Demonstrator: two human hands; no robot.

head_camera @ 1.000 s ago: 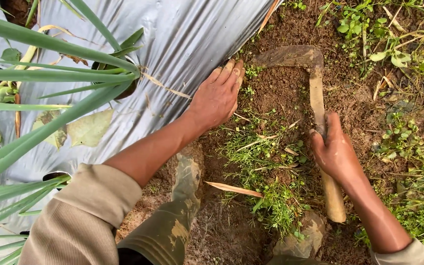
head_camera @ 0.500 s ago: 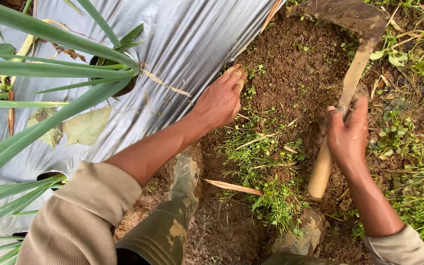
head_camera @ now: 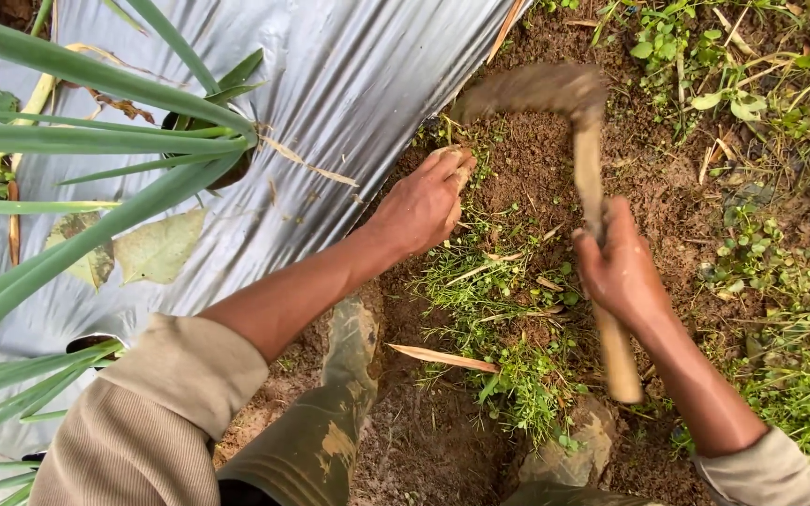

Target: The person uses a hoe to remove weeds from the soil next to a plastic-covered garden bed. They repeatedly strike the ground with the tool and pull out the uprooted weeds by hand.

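Upper left of the frame, the long green leaves [head_camera: 96,141] run off the edge over the silver plastic mulch sheet [head_camera: 367,84]. At centre the left hand [head_camera: 421,201] lies flat, fingers together, on brown soil [head_camera: 527,169] beside the sheet's edge. Right of it the right hand [head_camera: 619,267] is wrapped round the wooden-handled hoe [head_camera: 591,187], its dirty blade motion-blurred, top centre.
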